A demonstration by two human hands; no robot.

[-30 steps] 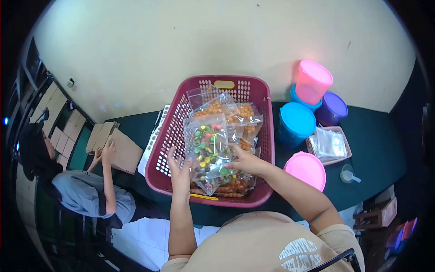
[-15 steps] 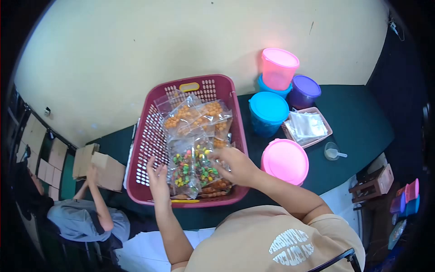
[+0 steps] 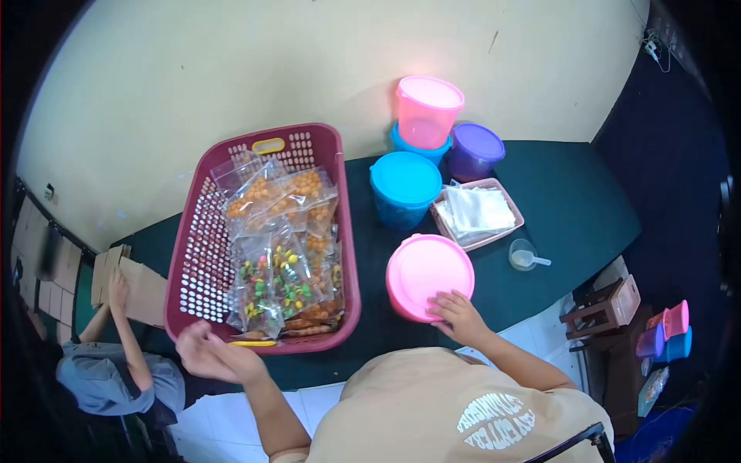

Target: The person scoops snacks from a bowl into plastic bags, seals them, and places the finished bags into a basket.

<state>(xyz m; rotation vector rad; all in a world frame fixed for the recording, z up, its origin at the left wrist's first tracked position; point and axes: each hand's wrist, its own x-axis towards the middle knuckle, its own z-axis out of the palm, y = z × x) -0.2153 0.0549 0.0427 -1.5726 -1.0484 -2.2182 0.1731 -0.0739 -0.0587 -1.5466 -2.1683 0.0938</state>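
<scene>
The right hand is lying spread on the pink tub, which could be tipping if pressed at one edge, while the left hand is blurring, its grip unclear.

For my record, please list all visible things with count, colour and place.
Table: 1, dark green, centre
Wall: 1, cream, behind
Basket: 1, maroon, table left
Packets: several, orange or multicoloured, in basket
Near tub: 1, pink, table front
Rear tubs: 4, two blue, purple, pink, behind
Tray: 1, pink, beside tubs
Bags: several, clear, in tray
Cup: 1, clear, by tray
Utensil: 1, white, in cup
Cardboard: count unclear, brown, left
Co-worker: 1, in grey, left
Stool: 1, brown, right
Small tubs: several, mixed colours, far right
Left hand: 1, blurred, basket corner
Right hand: 1, fingers on near tub
</scene>
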